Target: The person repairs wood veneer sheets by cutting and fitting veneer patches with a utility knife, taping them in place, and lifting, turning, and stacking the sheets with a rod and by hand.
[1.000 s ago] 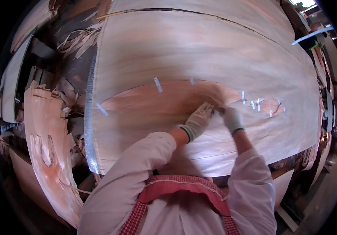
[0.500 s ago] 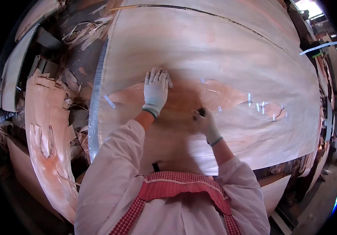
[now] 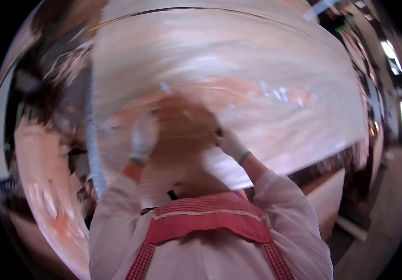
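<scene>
The picture is blurred by motion. A large pale veneer sheet (image 3: 219, 46) spans the middle, with a long reddish inset patch (image 3: 229, 88) across it, dotted with short pale tape strips (image 3: 165, 87) along its edges. My left hand (image 3: 142, 135), gloved in white, is over the sheet at the patch's lower left; its fingers are smeared and a small dark speck shows at their tips. My right hand (image 3: 231, 143), also gloved, is closed on a small dark object (image 3: 218, 133) just below the patch, in a shadow on the sheet.
A broken strip of peach-coloured veneer (image 3: 40, 158) lies at the left with torn scraps (image 3: 70, 63) behind it. A board (image 3: 328, 196) stands at the lower right. Stacked material (image 3: 364, 98) and bright windows (image 3: 390, 56) are along the right rim.
The view has shifted and blurred. Over the last half second my left hand has moved down from the patch's top edge. My right hand still holds the dark object.
</scene>
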Available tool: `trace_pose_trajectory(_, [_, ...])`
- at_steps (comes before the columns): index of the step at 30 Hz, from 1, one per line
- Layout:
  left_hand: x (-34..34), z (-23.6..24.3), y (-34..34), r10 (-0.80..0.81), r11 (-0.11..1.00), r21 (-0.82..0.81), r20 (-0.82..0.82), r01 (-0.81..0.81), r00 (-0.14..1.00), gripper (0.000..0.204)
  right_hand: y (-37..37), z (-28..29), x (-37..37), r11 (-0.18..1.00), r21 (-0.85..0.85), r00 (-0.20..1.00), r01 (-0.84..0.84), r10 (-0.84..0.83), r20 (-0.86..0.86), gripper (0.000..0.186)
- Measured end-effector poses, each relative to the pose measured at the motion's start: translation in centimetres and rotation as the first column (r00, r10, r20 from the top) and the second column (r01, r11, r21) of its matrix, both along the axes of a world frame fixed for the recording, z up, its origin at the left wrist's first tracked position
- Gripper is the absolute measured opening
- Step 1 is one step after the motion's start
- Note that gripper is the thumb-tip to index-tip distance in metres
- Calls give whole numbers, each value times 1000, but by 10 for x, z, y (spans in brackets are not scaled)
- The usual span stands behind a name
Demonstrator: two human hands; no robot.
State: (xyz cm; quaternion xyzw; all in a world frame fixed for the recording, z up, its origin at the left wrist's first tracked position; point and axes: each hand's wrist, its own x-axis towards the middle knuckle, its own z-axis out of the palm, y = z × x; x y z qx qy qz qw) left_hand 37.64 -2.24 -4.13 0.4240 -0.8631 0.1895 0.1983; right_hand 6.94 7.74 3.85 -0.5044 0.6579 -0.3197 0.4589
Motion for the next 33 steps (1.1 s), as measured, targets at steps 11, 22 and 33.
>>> trace_pose_trajectory(11, [73,180,180,338,538,731,-643,419,688,38,-1,76,-18,817,-71,299,-572,127,-946,13])
trace_pose_trajectory(22, [2,408,391,-638,64,27,-768,998,62,42,4,222,0,927,-11,-60,-376,-36,-998,21])
trace_pose_trajectory(33, [249,427,393,-657,-14,-179,-740,984,-144,35,-2,331,153,875,-484,39,-1,-483,-875,20])
